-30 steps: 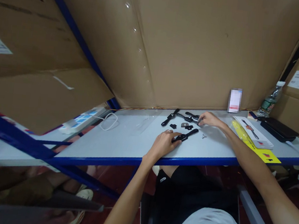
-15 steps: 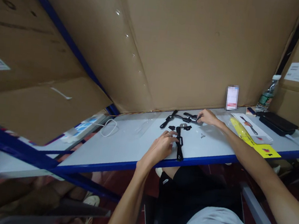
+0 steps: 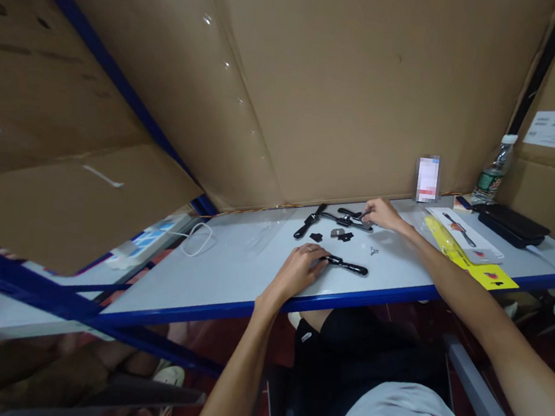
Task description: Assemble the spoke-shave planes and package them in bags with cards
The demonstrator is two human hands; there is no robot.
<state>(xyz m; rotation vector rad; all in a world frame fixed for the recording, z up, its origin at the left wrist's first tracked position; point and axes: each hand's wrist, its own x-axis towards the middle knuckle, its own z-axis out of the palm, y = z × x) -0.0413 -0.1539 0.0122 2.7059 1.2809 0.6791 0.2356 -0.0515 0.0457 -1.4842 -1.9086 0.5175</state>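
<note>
Both hands work above the grey tabletop (image 3: 230,269), which has a blue front edge. The left hand (image 3: 299,268) is at the front of the table, its fingers and thumb closed on the near end of the front black tool (image 3: 352,268). That tool lies close to the front edge, its free handle pointing right.

The right hand (image 3: 382,213) is at the back, its fingertips bunched at the right side of the rear black tools (image 3: 343,221). Whether these fingers clamp a part cannot be told; the contact point is too small to read. 1 slanted black tool (image 3: 310,222) lies just left of that group.

Between the 2 hands lie 1 small black plate (image 3: 316,238), 1 grey metal blade (image 3: 337,233) and 1 dark bracket (image 3: 347,236), the last 2 side by side. 1 silver wing-shaped screw (image 3: 373,251) sits apart, to their right.

Right of the right forearm lie a printed white card (image 3: 483,248) and a yellow card (image 3: 493,277). Behind them are a black case (image 3: 513,225) and an upright bottle (image 3: 489,182).
</note>
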